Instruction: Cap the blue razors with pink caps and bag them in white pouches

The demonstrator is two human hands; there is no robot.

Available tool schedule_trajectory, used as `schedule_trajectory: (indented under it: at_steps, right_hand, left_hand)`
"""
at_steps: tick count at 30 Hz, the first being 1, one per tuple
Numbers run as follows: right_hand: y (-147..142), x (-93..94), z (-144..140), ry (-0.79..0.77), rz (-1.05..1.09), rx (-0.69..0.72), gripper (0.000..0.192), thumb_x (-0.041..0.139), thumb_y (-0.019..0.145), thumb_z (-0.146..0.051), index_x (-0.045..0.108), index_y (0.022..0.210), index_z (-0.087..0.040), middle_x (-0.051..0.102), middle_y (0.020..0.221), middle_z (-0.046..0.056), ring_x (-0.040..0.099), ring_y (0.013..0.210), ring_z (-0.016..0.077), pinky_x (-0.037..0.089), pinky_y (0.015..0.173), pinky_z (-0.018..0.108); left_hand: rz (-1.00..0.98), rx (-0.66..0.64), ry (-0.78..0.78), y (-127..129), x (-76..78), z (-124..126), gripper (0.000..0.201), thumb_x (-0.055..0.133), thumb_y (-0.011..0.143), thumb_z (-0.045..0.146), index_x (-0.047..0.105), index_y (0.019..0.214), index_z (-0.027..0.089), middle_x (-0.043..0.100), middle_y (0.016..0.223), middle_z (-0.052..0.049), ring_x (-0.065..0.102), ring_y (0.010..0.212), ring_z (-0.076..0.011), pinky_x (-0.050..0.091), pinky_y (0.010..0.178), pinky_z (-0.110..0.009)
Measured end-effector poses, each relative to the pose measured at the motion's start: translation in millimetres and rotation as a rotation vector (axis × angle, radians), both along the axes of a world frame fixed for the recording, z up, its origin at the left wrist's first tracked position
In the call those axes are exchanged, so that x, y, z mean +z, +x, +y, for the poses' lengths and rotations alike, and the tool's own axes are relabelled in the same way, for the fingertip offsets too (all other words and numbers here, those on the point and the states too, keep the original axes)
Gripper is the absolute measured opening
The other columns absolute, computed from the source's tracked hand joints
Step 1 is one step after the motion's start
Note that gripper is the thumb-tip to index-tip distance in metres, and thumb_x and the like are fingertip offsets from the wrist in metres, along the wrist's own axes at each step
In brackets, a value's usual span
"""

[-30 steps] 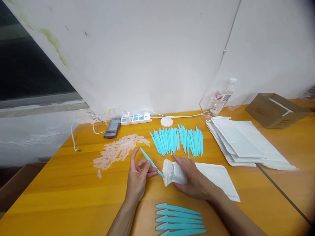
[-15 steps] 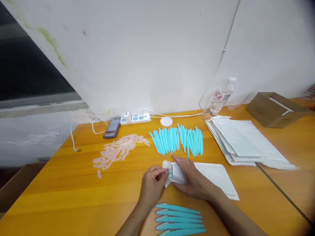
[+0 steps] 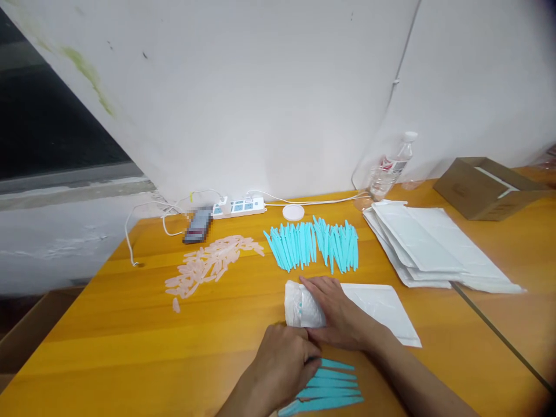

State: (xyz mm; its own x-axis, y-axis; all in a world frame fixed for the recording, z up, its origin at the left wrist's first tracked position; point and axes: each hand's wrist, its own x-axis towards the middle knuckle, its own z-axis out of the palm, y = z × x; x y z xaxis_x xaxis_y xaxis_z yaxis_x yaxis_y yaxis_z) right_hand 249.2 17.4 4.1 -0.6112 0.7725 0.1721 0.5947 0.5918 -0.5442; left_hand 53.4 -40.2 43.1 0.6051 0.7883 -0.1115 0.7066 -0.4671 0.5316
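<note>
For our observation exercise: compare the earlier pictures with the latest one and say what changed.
The left hand let go of a teal stick at the white bubble mailer mouth, then dropped to the near row of teal sticks. The right hand holds the mailer as before; the far piles stayed put.

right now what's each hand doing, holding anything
Left hand: curled over the near row of teal plastic sticks; grip cannot be told.
Right hand: closed on the open end of the white bubble mailer.

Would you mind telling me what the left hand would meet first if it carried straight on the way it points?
Probably the teal sticks just beyond the left hand; its fingers already seem to touch them.
</note>
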Motion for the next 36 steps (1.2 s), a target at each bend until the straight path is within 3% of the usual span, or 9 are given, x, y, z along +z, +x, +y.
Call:
schedule_trajectory:
  at_steps: [9, 14, 16, 18, 20, 23, 25, 32, 36]
  right_hand:
    - [0, -1.3, 1, 0.002, 0.017, 0.000, 0.086, 0.074, 0.076, -0.037, 0.037, 0.150, -0.013, 0.054, 0.136, 0.017, 0.047, 0.123, 0.0333, 0.037, 0.106, 0.052]
    - [0, -0.3, 1, -0.008, 0.005, -0.009, 0.087, 0.075, 0.077, -0.040, 0.037, 0.150, -0.012, 0.054, 0.137, 0.019, 0.047, 0.124, 0.0339, 0.038, 0.107, 0.052]
    - [0, 0.9, 1, -0.017, 0.009, 0.000, 0.088, 0.075, 0.078, -0.043, 0.037, 0.151, -0.012, 0.054, 0.136, 0.019, 0.047, 0.124, 0.0340, 0.038, 0.107, 0.052]
    - [0, 2.6, 1, -0.028, 0.010, 0.006, 0.089, 0.075, 0.079, -0.045, 0.036, 0.152, -0.012, 0.055, 0.135, 0.019, 0.047, 0.124, 0.0344, 0.037, 0.108, 0.053]
    - [-1, 4.2, 1, -0.038, 0.005, -0.007, 0.089, 0.075, 0.078, -0.042, 0.037, 0.152, -0.012, 0.055, 0.135, 0.019, 0.046, 0.125, 0.0348, 0.036, 0.109, 0.053]
    - [-1, 4.5, 1, -0.053, 0.004, -0.023, 0.089, 0.075, 0.077, -0.041, 0.036, 0.152, -0.013, 0.055, 0.135, 0.018, 0.045, 0.126, 0.0350, 0.036, 0.110, 0.053]
    - [-1, 3.4, 2, -0.056, 0.010, -0.023, 0.090, 0.074, 0.077, -0.041, 0.034, 0.153, -0.013, 0.054, 0.136, 0.018, 0.045, 0.126, 0.0350, 0.035, 0.110, 0.053]
    - [0, 4.0, 2, -0.050, 0.016, -0.020, 0.091, 0.075, 0.077, -0.041, 0.033, 0.153, -0.013, 0.055, 0.134, 0.018, 0.046, 0.125, 0.0352, 0.035, 0.109, 0.053]
    - [0, 4.3, 1, -0.041, 0.025, -0.013, 0.090, 0.074, 0.078, -0.041, 0.032, 0.154, -0.014, 0.055, 0.133, 0.018, 0.046, 0.124, 0.0353, 0.036, 0.108, 0.054]
  left_hand:
    - [0.009, -0.049, 0.165, -4, 2.6, -3, 0.016, 0.059, 0.093, 0.020, 0.066, 0.079, 0.020, 0.070, 0.088, -0.003, 0.065, 0.082, -0.0179, 0.044, 0.069, -0.027]
    - [0.035, -0.118, 0.245, -3, 0.3, -5, 0.012, 0.056, 0.092, 0.013, 0.065, 0.085, 0.017, 0.070, 0.087, -0.006, 0.066, 0.079, -0.0209, 0.051, 0.070, -0.031]
    - [-0.054, -0.099, 0.212, -12, 5.9, -3, 0.016, 0.053, 0.094, 0.013, 0.068, 0.099, 0.018, 0.071, 0.089, -0.007, 0.068, 0.083, -0.0217, 0.054, 0.074, -0.032]
    - [-0.248, 0.045, 0.137, -29, 14.5, 1, 0.031, 0.053, 0.096, 0.016, 0.064, 0.123, 0.024, 0.071, 0.097, -0.005, 0.069, 0.088, -0.0199, 0.055, 0.080, -0.031]
    - [-0.514, 0.370, 0.074, -48, 21.1, 9, 0.043, 0.057, 0.096, 0.024, 0.054, 0.138, 0.030, 0.067, 0.097, -0.003, 0.070, 0.081, -0.0161, 0.057, 0.078, -0.029]
    - [-0.853, 0.811, -0.063, -64, 19.2, 24, 0.060, 0.065, 0.091, 0.036, 0.043, 0.146, 0.033, 0.060, 0.098, 0.000, 0.071, 0.069, -0.0137, 0.062, 0.069, -0.030]
    - [-0.977, 0.947, -0.142, -63, 11.4, 32, 0.072, 0.071, 0.085, 0.040, 0.037, 0.148, 0.033, 0.058, 0.094, 0.003, 0.073, 0.066, -0.0145, 0.064, 0.067, -0.032]
    - [-1.133, 1.104, -0.272, -31, -15.2, 39, 0.077, 0.077, 0.079, 0.043, 0.035, 0.142, 0.032, 0.064, 0.087, 0.005, 0.074, 0.065, -0.0161, 0.064, 0.069, -0.034]
    - [-0.903, 0.992, -0.295, -24, -26.7, 34, 0.046, 0.063, 0.089, 0.055, 0.057, 0.120, 0.021, 0.071, 0.089, -0.004, 0.072, 0.069, -0.0188, 0.061, 0.067, -0.035]
